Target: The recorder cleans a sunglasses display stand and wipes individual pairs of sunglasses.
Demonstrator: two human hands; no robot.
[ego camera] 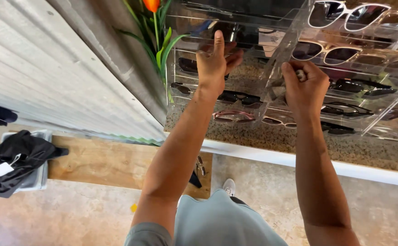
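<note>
Person stands at a speckled stone counter [308,148], both arms reaching up into a clear plastic sunglasses rack [281,50] set on it

Left hand [215,61] at about 11 o'clock of the view: fingers curled onto the left section of the rack, thumb straight up against its front. Whether anything is pinched in it cannot be told; a dark pair of glasses [187,65] sits just to its 9 o'clock

Right hand [304,84] near 1 o'clock: closed into a loose fist on the rack's middle upright, something small and pale showing at the knuckles, too small to name. Hands are apart, one either side of that upright

White-framed sunglasses [329,52] lie just at 1 o'clock of the right hand; pink-framed sunglasses [233,116] on the lowest tier at 6 o'clock of the left. Orange flower [152,5] at 10 o'clock of the rack

Judgement: the rack looks light and full, so steady one side while working the other, move slowly, keep wrists off the lower tiers so no pair is knocked loose
</note>
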